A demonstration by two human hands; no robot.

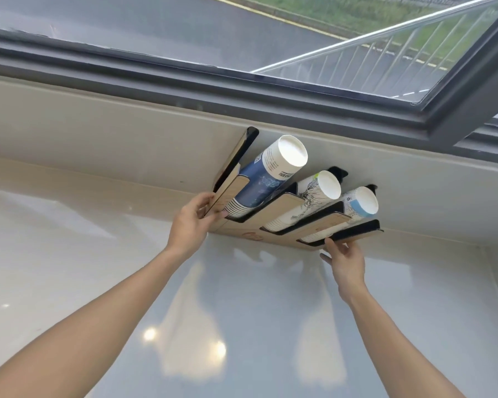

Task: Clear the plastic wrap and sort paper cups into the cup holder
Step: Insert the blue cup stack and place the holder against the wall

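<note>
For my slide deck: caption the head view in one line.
Both hands, left hand and right hand, grip the ends of a wood-and-black cup holder holding three paper cup stacks on a glossy white counter.

The supporting surface was a glossy pale countertop (pixel 242 311), which reflected ceiling lights and met a beige wall ledge (pixel 98 130) under the window. One item rested directly on it: a wood-and-black cup holder (pixel 273 216) (three parallel channels), placed at the far edge against the ledge. Each channel carried one stack of paper cups lying on its side.
</note>
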